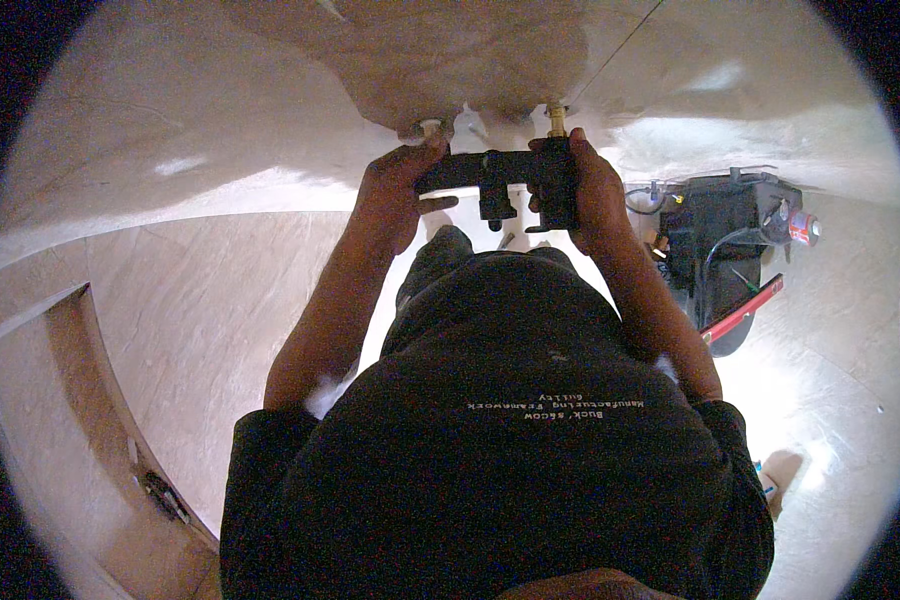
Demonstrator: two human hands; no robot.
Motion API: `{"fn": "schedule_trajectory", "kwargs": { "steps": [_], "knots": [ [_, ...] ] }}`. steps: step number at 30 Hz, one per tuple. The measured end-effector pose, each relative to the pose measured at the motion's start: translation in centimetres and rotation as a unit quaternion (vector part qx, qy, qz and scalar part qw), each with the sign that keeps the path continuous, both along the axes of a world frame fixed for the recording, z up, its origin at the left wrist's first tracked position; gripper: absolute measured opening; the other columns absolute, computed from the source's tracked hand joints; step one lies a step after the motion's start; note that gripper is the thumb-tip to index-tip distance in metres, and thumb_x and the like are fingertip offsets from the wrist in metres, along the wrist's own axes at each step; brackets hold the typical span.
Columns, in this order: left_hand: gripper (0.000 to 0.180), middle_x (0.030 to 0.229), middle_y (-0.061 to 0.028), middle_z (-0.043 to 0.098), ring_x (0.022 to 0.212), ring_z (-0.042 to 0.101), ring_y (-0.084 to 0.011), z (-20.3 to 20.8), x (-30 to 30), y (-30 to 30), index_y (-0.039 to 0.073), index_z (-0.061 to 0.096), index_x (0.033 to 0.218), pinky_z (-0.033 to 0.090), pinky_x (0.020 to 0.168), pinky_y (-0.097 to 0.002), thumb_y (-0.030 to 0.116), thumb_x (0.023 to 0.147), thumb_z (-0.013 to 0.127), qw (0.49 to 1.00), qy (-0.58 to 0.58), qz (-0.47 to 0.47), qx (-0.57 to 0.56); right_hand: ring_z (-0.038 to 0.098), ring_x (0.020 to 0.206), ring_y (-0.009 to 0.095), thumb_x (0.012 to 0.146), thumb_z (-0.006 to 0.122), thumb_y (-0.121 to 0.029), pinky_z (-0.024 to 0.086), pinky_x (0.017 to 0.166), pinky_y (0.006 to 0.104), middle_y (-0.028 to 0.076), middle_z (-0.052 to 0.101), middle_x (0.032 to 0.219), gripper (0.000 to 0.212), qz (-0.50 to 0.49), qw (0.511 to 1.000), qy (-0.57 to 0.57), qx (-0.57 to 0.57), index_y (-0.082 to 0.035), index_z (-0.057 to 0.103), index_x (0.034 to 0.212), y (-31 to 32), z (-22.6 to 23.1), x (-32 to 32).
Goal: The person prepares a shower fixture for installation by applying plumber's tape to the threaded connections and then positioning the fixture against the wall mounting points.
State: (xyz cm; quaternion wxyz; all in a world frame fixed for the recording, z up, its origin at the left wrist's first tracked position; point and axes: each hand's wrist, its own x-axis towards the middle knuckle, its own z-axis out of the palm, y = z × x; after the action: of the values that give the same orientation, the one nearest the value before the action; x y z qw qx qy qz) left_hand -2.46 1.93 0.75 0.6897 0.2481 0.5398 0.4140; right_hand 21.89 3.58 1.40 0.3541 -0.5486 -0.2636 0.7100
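Note:
A black bar-shaped mixer tap (500,170) is held level between my two hands, close to the tiled wall (240,110). My left hand (394,192) is closed round its left end, thumb on top. On its right end, my right hand (597,190) grips the dark block-like part, fingers wrapped over it. A brass pipe fitting (557,120) comes out of the wall right above the right end. Over the left end sits a pale fitting (430,128). Whether either fitting is joined to the tap is too dark to tell. A short black outlet hangs from the tap's middle.
On the floor at the right stands a black tool bag (705,235) with cables. A red spirit level (745,312) leans across it, and a red-and-silver can (802,228) is beside it. A door-like panel edge (100,350) with dark hardware (162,496) is at the left.

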Motion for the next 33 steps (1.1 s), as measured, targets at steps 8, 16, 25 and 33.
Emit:
{"fn": "schedule_trajectory", "kwargs": {
  "steps": [8, 16, 25, 33],
  "knots": [
    [0.048, 0.12, -0.0198, 0.065, 0.109, 0.066, -0.0296, 0.0, 0.2, -0.3, -0.001, 0.055, 0.124, 0.057, 0.086, -0.0502, 0.039, 0.097, 0.059, 1.0, 0.009, 0.0, 0.0, 0.062, 0.058, 0.022, 0.106, 0.032, -0.049, 0.051, 0.053, 0.0351, 0.012, 0.066, 0.078, 0.057, -0.012, 1.0, 0.01, 0.007, -0.003, 0.065, 0.115, -0.3, 0.2, -0.2],
    [0.047, 0.118, -0.0186, 0.066, 0.111, 0.065, -0.0298, -0.6, 0.6, -0.5, -0.003, 0.054, 0.126, 0.057, 0.085, -0.0523, 0.037, 0.102, 0.049, 0.995, 0.065, -0.026, 0.075, 0.061, 0.057, 0.021, 0.105, 0.033, -0.05, 0.051, 0.053, 0.0334, 0.011, 0.066, 0.077, 0.058, -0.014, 1.0, 0.014, 0.01, -0.002, 0.065, 0.115, -0.5, 0.7, -0.5],
    [0.045, 0.117, -0.0194, 0.065, 0.108, 0.066, -0.0318, 1.8, 0.9, -1.0, -0.004, 0.054, 0.125, 0.06, 0.085, -0.0537, 0.035, 0.104, 0.044, 0.984, -0.155, 0.08, 0.03, 0.061, 0.057, 0.02, 0.106, 0.034, -0.049, 0.051, 0.054, 0.0331, 0.012, 0.066, 0.077, 0.056, -0.018, 1.0, 0.016, 0.009, -0.002, 0.064, 0.116, -0.7, 0.2, -0.3],
    [0.045, 0.109, -0.0161, 0.066, 0.109, 0.065, -0.0311, 1.1, 0.9, -0.9, -0.003, 0.054, 0.122, 0.057, 0.083, -0.0562, 0.036, 0.102, 0.049, 0.995, -0.095, 0.033, 0.023, 0.061, 0.061, 0.021, 0.106, 0.034, -0.048, 0.052, 0.057, 0.0337, 0.013, 0.065, 0.081, 0.056, -0.017, 1.0, 0.012, 0.014, -0.001, 0.063, 0.116, -0.6, -0.6, -0.1]
  ]
}}
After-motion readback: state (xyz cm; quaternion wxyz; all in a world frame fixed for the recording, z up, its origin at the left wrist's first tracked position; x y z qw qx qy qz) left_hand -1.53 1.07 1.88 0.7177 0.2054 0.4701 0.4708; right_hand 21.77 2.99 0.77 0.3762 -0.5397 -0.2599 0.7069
